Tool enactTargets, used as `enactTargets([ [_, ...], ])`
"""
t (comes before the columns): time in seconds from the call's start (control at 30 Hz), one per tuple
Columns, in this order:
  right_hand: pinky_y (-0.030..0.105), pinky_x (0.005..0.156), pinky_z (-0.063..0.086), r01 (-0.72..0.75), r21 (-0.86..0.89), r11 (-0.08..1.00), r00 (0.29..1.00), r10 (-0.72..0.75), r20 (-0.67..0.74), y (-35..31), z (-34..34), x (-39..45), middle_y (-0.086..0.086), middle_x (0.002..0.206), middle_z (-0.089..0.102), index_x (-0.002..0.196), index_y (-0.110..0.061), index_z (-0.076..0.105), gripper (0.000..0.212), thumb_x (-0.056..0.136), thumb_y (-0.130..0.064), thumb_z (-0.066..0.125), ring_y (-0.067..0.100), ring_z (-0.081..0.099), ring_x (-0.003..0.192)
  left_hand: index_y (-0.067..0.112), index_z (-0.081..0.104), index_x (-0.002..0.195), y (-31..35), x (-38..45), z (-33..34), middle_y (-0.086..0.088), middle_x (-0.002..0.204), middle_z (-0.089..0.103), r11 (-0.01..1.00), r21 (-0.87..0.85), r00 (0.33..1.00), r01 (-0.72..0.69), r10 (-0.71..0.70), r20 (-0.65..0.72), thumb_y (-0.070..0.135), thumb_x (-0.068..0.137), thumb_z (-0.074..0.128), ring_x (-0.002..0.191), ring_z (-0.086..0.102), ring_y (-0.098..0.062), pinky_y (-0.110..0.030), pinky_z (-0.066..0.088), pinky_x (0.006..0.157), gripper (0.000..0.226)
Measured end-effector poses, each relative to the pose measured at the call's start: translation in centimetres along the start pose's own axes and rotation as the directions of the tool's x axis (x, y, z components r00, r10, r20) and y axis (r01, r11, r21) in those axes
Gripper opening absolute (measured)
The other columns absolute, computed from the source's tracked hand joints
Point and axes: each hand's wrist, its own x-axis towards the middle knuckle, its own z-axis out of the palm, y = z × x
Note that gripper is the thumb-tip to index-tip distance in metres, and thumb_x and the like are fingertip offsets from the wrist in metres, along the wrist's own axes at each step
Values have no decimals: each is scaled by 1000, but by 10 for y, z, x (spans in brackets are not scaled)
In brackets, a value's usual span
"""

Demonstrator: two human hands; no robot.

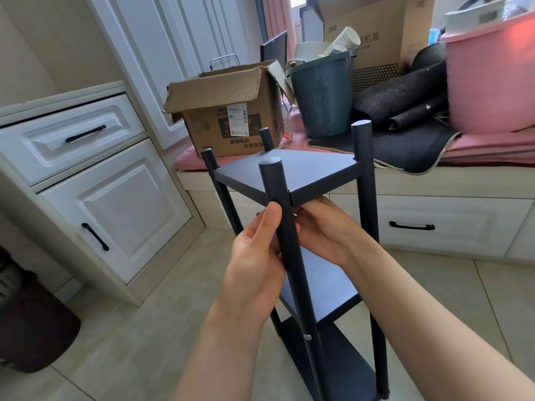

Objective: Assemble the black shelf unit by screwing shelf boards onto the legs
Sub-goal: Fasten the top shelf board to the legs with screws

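Note:
The black shelf unit stands upright on the tiled floor in front of me. Its top board (292, 175) sits between round black legs, a middle board (324, 287) and a bottom board (338, 363) below it. My left hand (254, 256) grips the nearest leg (292, 270) just under the top board, thumb up along the leg. My right hand (324, 230) reaches under the near corner of the top board, its fingertips hidden behind the leg. A silver screw head (307, 337) shows low on the near leg.
A white cabinet (95, 180) with black handles stands to the left. Behind the shelf a window seat carries an open cardboard box (228, 111), a dark bucket (324, 96), black mats and a pink tub (492, 79). A dark round bin (31, 322) sits at the lower left.

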Motion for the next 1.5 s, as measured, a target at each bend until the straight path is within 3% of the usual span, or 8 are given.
enactTargets([
  [0.23,42,85,39,-24,-81,996,1000,23,-14,-3,5,-3,12,90,60,87,-13,76,17,81,-24,65,36,43,99,4,66,116,0,0,0,-2,81,64,1000,6,1000,3,-3,4,42,74,65,76,62,-11,-25,52,79,56],
  [0.4,33,76,47,-40,-51,998,995,44,85,-4,0,-5,5,83,67,95,-11,72,18,90,-20,58,18,57,77,3,64,120,1,0,-2,-3,85,62,1000,7,1000,3,-3,13,43,76,65,79,61,-12,-25,51,77,59],
  [0.53,33,80,53,-23,-82,996,998,28,57,-4,2,-4,4,85,70,91,-15,75,19,86,-23,59,19,63,83,3,64,116,0,1,-2,-3,81,63,1000,7,1000,2,-2,10,43,74,66,74,61,-11,-20,52,68,58],
  [0.67,34,80,52,-18,-80,997,999,22,40,-4,4,-3,2,83,71,88,-16,74,18,83,-25,59,17,65,80,4,64,117,0,1,-2,-1,82,64,1000,4,1000,7,-7,13,43,74,66,77,62,-11,-25,51,78,59],
  [1.0,36,81,47,-7,-89,996,1000,7,-4,-2,5,-3,4,84,70,93,-12,71,18,83,-23,61,21,62,84,2,64,116,-1,1,-2,-2,81,64,1000,14,1000,1,-1,14,43,71,66,73,63,-10,-19,53,66,61],
  [1.17,47,90,39,2,-38,999,1000,-2,17,-1,1,-3,9,93,70,101,-9,72,20,89,-19,60,37,49,100,2,64,118,-2,2,-2,-1,81,66,1000,27,1000,1,-2,30,42,74,65,73,64,-9,-18,52,65,59],
  [1.33,38,86,53,-30,-106,994,999,27,-30,-1,2,-3,9,94,66,102,-10,70,26,85,-27,60,30,57,99,3,65,117,-4,4,-5,-1,80,66,999,38,999,-9,8,33,42,74,65,72,64,-9,-18,52,63,58],
  [1.5,39,81,53,-37,-63,997,999,37,-7,-4,-2,-3,12,99,63,106,-9,68,25,87,-24,61,35,50,102,5,66,109,-6,3,-5,-4,83,64,997,76,998,-22,18,55,39,82,69,72,63,-11,-18,51,62,43],
])
